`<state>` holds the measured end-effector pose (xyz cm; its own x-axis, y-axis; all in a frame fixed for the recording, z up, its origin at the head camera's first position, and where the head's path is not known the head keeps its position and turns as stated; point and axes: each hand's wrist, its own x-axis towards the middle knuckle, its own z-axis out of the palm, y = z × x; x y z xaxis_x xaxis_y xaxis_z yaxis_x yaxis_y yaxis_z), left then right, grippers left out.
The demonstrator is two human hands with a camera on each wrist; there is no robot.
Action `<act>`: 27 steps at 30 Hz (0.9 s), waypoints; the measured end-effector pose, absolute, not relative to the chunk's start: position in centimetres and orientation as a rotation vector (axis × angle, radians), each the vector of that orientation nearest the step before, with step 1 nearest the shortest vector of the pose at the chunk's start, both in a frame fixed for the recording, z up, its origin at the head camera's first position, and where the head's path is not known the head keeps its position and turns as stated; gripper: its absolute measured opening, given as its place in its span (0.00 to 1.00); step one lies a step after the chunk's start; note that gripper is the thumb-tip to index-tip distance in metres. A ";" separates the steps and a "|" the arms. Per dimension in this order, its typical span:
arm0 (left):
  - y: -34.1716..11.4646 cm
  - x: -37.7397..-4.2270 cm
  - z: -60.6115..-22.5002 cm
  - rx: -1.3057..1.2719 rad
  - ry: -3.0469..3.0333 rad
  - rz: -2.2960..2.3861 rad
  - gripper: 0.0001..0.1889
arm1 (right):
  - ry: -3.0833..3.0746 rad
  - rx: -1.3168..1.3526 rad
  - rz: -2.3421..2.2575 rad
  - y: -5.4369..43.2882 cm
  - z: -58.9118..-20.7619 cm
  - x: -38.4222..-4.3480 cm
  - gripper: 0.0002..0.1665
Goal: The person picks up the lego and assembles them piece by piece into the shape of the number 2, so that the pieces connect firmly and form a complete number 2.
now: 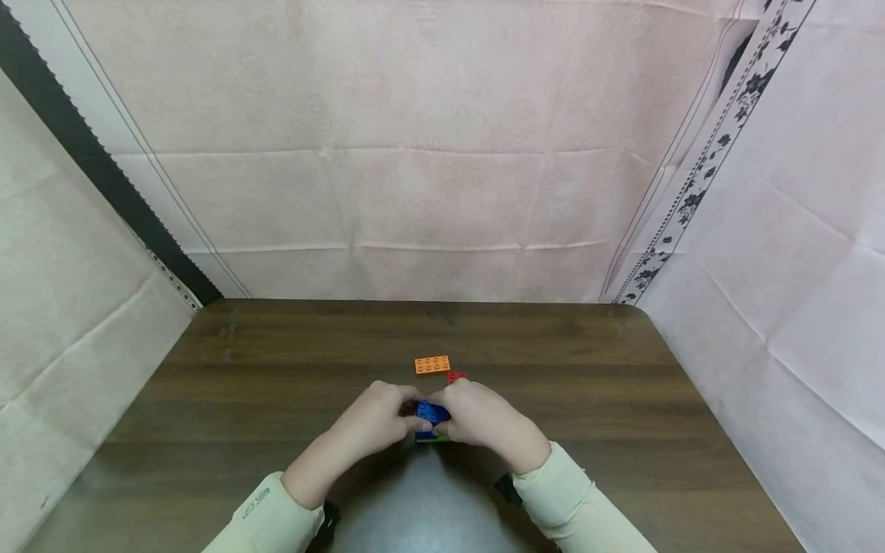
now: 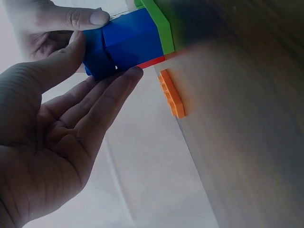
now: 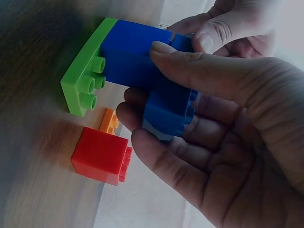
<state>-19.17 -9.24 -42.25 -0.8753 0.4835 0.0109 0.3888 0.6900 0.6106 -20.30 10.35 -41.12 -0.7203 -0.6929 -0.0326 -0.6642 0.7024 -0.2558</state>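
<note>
Both hands meet at a small stack of toy building bricks near the middle of the table. A green studded plate (image 3: 78,71) forms its base, with a blue block (image 3: 133,52) on one half and bare studs on the other. The upper blue brick (image 3: 166,111) lies crosswise on that block and overhangs it; a thin gap shows between them. My left hand (image 1: 379,418) pinches the upper brick from the left, thumb and fingers on opposite sides. From the right, my right hand (image 1: 484,418) grips the same brick, thumb on the near side and fingers behind.
Beyond the hands lies a flat orange brick (image 1: 432,365) with studs up. A red brick (image 3: 102,156) stands close to it, partly hidden by the right hand in the head view. Pale cloth (image 1: 415,192) hangs behind the wooden table (image 1: 290,338) and along both sides.
</note>
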 end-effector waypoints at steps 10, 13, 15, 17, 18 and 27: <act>-9.0 -19.3 -42.2 0.654 2.748 0.920 0.17 | 2.775 -1.097 -0.353 10.4 -41.2 -20.3 0.10; -9.0 -19.3 -42.1 0.647 2.750 0.909 0.17 | 2.776 -1.099 -0.354 10.4 -41.2 -20.3 0.10; -9.0 -19.3 -42.0 0.647 2.750 0.906 0.17 | 2.777 -1.102 -0.355 10.4 -41.2 -20.3 0.10; -8.9 -19.2 -42.0 0.649 2.751 0.905 0.17 | 2.777 -1.105 -0.355 10.4 -41.2 -20.3 0.09; -8.9 -19.2 -42.0 0.646 2.753 0.904 0.17 | 2.777 -1.105 -0.355 10.4 -41.2 -20.3 0.09; -8.8 -19.2 -42.0 0.630 2.762 0.897 0.17 | 2.764 -1.100 -0.356 10.3 -41.1 -20.3 0.09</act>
